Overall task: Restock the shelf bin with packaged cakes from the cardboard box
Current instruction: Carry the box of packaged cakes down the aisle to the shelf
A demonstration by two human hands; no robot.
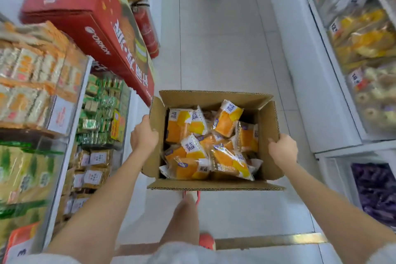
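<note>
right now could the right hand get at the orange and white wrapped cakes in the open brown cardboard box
Probably not yet: the right hand grips the open brown cardboard box by its side flap, as the left hand does opposite. The orange and white wrapped cakes lie uncovered, so access is free once it lets go.

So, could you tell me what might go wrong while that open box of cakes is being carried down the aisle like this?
The left hand and right hand grip only the side flaps of the open brown cardboard box; a flap could bend and tip it. The loosely piled orange packaged cakes could spill. The box hides the white tiled floor underfoot, so tripping seems possible.
</note>
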